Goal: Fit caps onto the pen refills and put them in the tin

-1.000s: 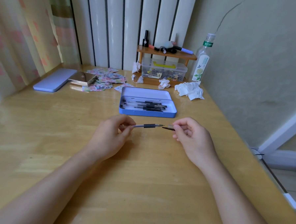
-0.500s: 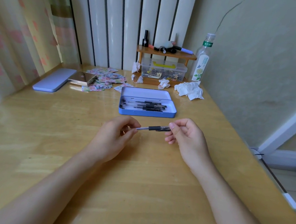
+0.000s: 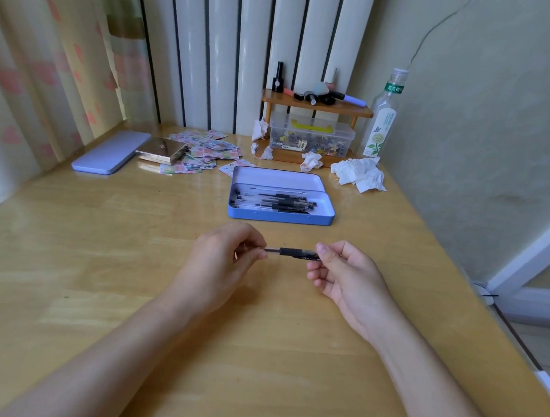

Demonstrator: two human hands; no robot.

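A pen refill (image 3: 284,251) with a black grip lies level between my two hands above the wooden table. My left hand (image 3: 223,259) pinches its clear tail end. My right hand (image 3: 343,272) holds the dark cap (image 3: 309,256), which sits over the refill's tip. Behind the hands an open blue tin (image 3: 279,216) holds several capped refills lying side by side; its lid (image 3: 278,178) leans back.
A lilac tin lid (image 3: 110,155) lies far left, beside a metal box (image 3: 162,149) on scattered paper cards. Crumpled tissues (image 3: 358,174), a small wooden shelf (image 3: 317,103) over a clear plastic box and a bottle (image 3: 382,118) stand at the back right. The table's edge runs along the right.
My right hand moved left and brought the cap onto the refill's tip; a second ago cap and tip were apart. Both hands have shifted slightly nearer each other.
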